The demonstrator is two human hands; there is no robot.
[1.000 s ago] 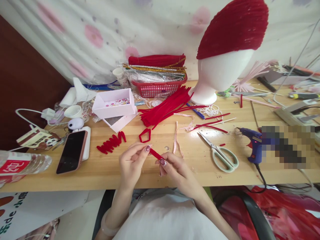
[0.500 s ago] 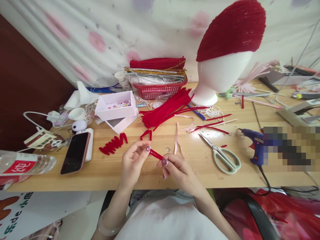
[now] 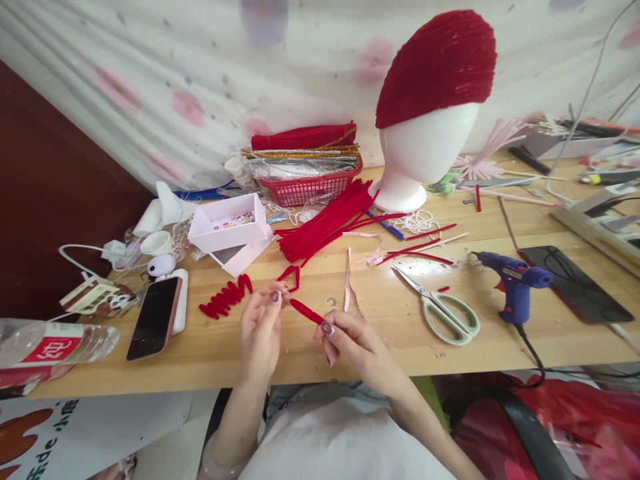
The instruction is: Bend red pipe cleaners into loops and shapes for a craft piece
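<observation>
A short folded red pipe cleaner (image 3: 306, 311) is pinched at its near end between the thumb and fingers of my right hand (image 3: 356, 343). Its far end points up and left to my left hand (image 3: 261, 327). There the thumb and fingertips are pressed together just beside the tip; whether they grip anything is hidden. Just beyond my left fingertips lies a bent red pipe cleaner (image 3: 295, 279). To the left, a zigzag row of folded red pieces (image 3: 226, 297) rests on the table. Behind my hands is a large bundle of red pipe cleaners (image 3: 323, 223).
Scissors (image 3: 440, 310), a blue glue gun (image 3: 517, 283) and a dark phone (image 3: 577, 283) lie right. A white head form (image 3: 425, 147) wears a red cap. Behind are a red basket (image 3: 310, 190) and a white box (image 3: 227, 230); left are another phone (image 3: 154, 319) and a bottle (image 3: 60, 343).
My left fingertips have shifted up and left, off the end of the folded pipe cleaner, which my right hand still holds. The view has turned slightly, showing the dark phone at right.
</observation>
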